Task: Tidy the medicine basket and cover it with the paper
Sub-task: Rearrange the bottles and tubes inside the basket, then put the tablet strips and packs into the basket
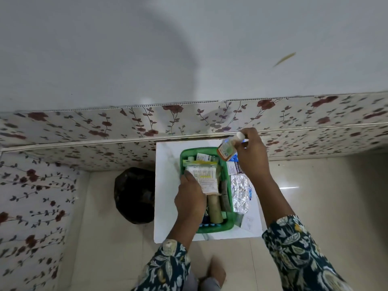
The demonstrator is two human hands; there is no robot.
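Observation:
A green medicine basket (228, 203) stands on a white stool top (165, 185), filled with packets, boxes and a brown roll (214, 208). My left hand (190, 198) grips a clear plastic pouch of medicine leaflets (204, 175) lying on top of the basket's contents. My right hand (251, 152) holds a small orange bottle with a white cap (227, 147), tilted, above the basket's far right corner. Silver foil blister strips (239, 194) and small boxes (234, 166) lie on the stool to the right of the basket. A white sheet of paper (252, 221) shows beneath them.
A black bag (134, 194) sits on the floor left of the stool. Floral-patterned panels (84, 127) line the wall behind and to the left. Glossy cream floor tiles (315, 196) stretch to the right. My foot (216, 271) shows at the bottom.

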